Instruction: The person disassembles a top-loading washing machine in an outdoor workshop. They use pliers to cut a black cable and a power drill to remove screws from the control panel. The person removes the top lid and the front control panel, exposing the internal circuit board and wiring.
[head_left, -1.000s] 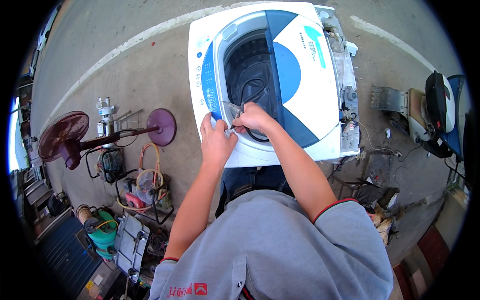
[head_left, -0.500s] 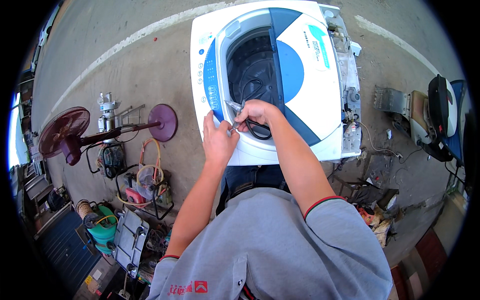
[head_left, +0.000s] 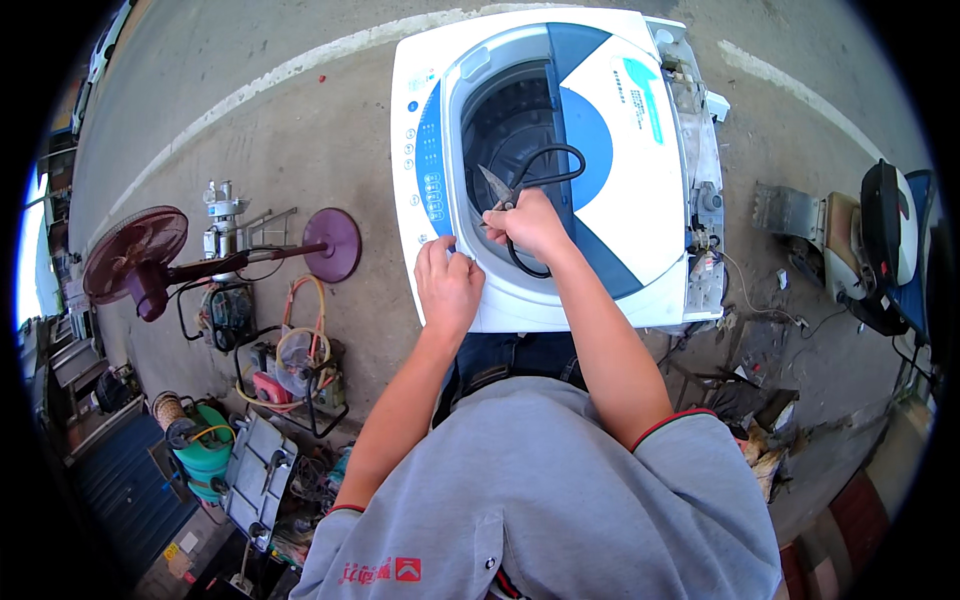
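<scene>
My right hand (head_left: 525, 222) is closed around a pair of scissors (head_left: 499, 187) with large black loop handles, over the washing machine's open tub. The metal blades point up and left. My left hand (head_left: 450, 280) lies lower left on the rim beside the blue control panel (head_left: 430, 160), fingers bent together around something small and pale that I cannot make out. The white washing machine (head_left: 640, 240) has a folded blue-and-white lid (head_left: 590, 145) at right and a dark drum (head_left: 495, 120).
Exposed parts (head_left: 705, 200) line the machine's right side. At left lie a purple pedestal fan (head_left: 150, 290), framed equipment with hoses (head_left: 290, 370), a green tank (head_left: 200, 450) and a metal plate (head_left: 250, 485). At right is a partly dismantled scooter-like body (head_left: 870, 240) on the concrete floor.
My right hand has risen and moved right with the scissors, away from my left hand, and the upper handle now overlaps the lid. My left hand stays near the control panel.
</scene>
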